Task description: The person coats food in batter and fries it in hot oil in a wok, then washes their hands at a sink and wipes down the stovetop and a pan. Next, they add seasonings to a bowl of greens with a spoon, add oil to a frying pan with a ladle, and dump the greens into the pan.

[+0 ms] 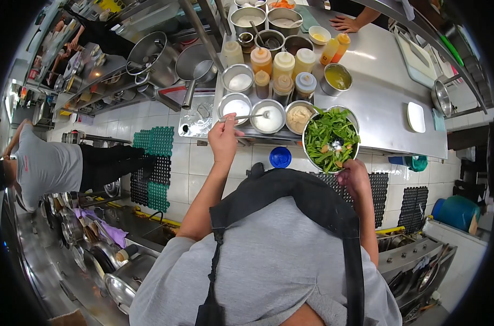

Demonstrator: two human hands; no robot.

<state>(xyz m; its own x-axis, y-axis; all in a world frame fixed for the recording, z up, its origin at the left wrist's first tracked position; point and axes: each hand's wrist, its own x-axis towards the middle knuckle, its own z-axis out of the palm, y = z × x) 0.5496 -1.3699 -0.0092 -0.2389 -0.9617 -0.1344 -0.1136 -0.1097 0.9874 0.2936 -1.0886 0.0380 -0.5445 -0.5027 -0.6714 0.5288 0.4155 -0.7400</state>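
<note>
My left hand pinches the handle of a metal spoon. The spoon's tip lies over a steel bowl of white granules. In my right hand is the rim of a metal bowl full of cut leafy greens. A small white heap and some light brown pieces rest on the greens. Beside the spoon stands another bowl of white powder. A bowl of tan powder sits between the granules and the greens.
Several squeeze bottles and a pot of yellow-green liquid stand behind the bowls on the steel counter. Another person's hand rests across the counter. A person in grey stands at left. A blue bowl is below the counter edge.
</note>
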